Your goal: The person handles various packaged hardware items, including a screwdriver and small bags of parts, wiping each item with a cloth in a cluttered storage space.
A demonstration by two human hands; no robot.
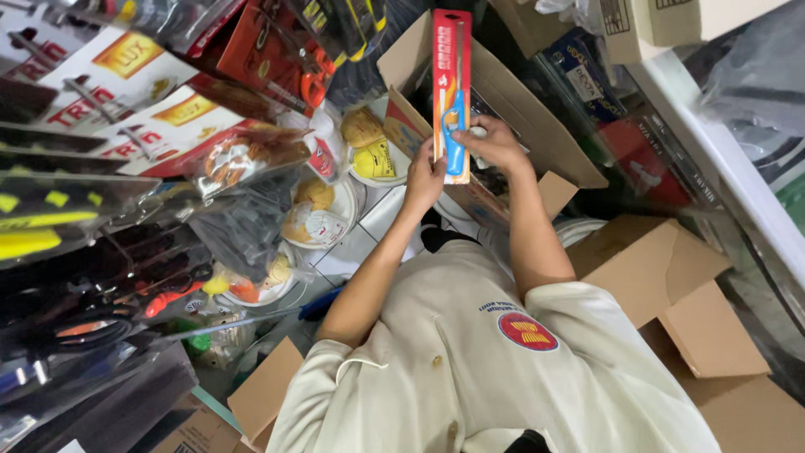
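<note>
Both hands are up on one long, narrow red blister card carrying a blue-handled gas lighter [453, 92]. The left hand [424, 178] has its grip pressed along the card's lower left edge, fingers flat against it and the thumb side tucked behind. The right hand [495, 144] has its grip curled round the lower right edge, the fingertips closed onto the card near the lighter's blue loop handle.

The packaged lighter stands upright between the hands, its top reaching over the mouth of an open cardboard box [511, 109] that lies just behind it. The card is red with an orange band, the lighter's thin metal stem running up its middle. Bagged yellow sponges on white plates [352, 180] lie to the left, and flattened cardboard [671, 277] lies to the right.
</note>
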